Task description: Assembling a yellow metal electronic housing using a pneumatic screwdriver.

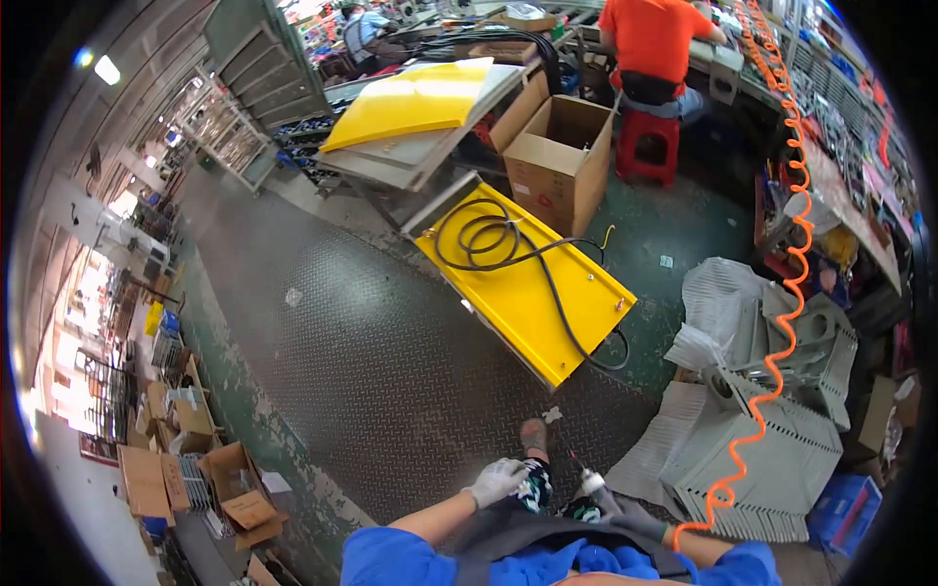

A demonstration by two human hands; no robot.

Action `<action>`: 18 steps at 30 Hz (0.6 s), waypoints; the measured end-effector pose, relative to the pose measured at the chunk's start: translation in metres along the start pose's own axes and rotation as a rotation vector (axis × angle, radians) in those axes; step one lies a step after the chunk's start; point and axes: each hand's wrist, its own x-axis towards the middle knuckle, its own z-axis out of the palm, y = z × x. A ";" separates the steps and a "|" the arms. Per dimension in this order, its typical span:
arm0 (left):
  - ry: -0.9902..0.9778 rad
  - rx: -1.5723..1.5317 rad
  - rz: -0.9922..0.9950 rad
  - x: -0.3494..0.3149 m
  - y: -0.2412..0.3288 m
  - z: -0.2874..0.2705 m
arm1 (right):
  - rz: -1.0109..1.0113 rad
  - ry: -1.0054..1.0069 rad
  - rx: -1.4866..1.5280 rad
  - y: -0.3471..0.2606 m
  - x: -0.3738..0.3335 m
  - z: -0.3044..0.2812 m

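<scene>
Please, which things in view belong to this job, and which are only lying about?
Probably belonging:
- tool in the right hand
- orange coiled hose
- yellow panel
- black cable

Seemingly lying about:
- grey slotted parts
- blue bin
- open cardboard box

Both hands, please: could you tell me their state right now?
Left hand: no held object visible; open or closed, cannot tell.
Right hand: holding a slim-tipped tool.

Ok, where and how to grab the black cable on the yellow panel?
I'd grip the cable where its loops bunch on the right, so one grasp should gather several. Come from above, over the left edge of the panel: the loops lie uncovered there, and the cardboard box stands close beyond. Probably use the left hand; the right hand holds a tool.
</scene>
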 end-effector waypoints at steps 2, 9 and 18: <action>-0.130 -0.452 -0.258 -0.031 0.037 -0.046 | -0.036 -0.076 0.081 -0.054 -0.013 0.029; 0.040 -0.976 0.114 -0.067 0.081 -0.185 | -0.300 -0.162 0.237 -0.234 0.039 0.173; 0.220 -0.518 0.128 -0.090 -0.056 -0.392 | -0.093 -0.173 0.381 -0.379 0.138 0.332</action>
